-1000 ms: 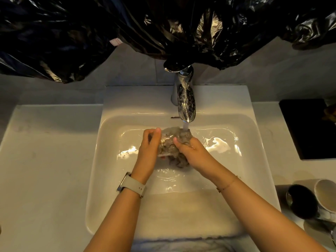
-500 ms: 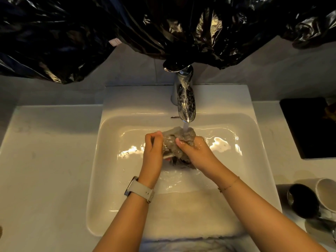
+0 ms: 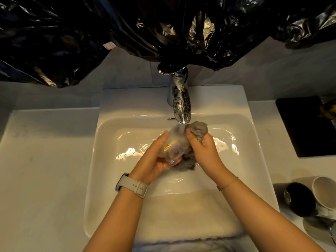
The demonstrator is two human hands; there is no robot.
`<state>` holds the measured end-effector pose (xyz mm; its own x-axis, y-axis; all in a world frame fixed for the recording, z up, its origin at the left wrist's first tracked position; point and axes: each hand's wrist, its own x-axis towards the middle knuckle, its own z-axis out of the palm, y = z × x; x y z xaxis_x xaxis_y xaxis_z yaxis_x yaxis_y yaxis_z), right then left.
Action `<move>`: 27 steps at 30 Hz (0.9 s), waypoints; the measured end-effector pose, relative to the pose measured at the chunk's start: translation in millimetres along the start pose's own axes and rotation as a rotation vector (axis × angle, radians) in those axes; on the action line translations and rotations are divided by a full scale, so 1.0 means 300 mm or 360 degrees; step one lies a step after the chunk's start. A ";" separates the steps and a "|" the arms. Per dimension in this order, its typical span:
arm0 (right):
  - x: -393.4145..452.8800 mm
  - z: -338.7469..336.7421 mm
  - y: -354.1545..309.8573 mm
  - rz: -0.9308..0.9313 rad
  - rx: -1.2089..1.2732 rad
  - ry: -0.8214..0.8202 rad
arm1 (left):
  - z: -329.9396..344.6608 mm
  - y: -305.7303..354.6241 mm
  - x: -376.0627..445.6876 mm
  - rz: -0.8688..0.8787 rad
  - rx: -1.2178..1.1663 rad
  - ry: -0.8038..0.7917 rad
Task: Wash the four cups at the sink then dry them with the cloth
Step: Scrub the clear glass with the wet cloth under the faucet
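Cradling the clear cup (image 3: 172,150) on its side in my left hand (image 3: 154,160) under the tap (image 3: 181,108), right hand (image 3: 205,151) clutching the grey cloth (image 3: 198,130) just right of it, ready to scrub inward.

counter (image 3: 45,160): white, smooth, running left and right of the sink
sink (image 3: 109,179): white rectangular basin set into the counter, chrome tap (image 3: 181,106) at its back edge
right side, back: black flat mat (image 3: 305,128) lying on the counter
right side, front: black cup (image 3: 299,199) and white cup (image 3: 325,193), on their sides, touching
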<state>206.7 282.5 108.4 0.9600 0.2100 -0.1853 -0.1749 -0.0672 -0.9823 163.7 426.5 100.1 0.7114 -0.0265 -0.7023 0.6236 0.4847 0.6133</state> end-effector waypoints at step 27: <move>-0.094 0.031 0.016 -0.0330 -0.0295 -0.0135 | 0.068 -0.029 0.010 0.0169 -0.0069 -0.0080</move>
<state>176.8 285.3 108.6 0.9480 0.3181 0.0093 0.0733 -0.1897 -0.9791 166.9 404.3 100.2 0.7886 -0.0162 -0.6147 0.5301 0.5246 0.6662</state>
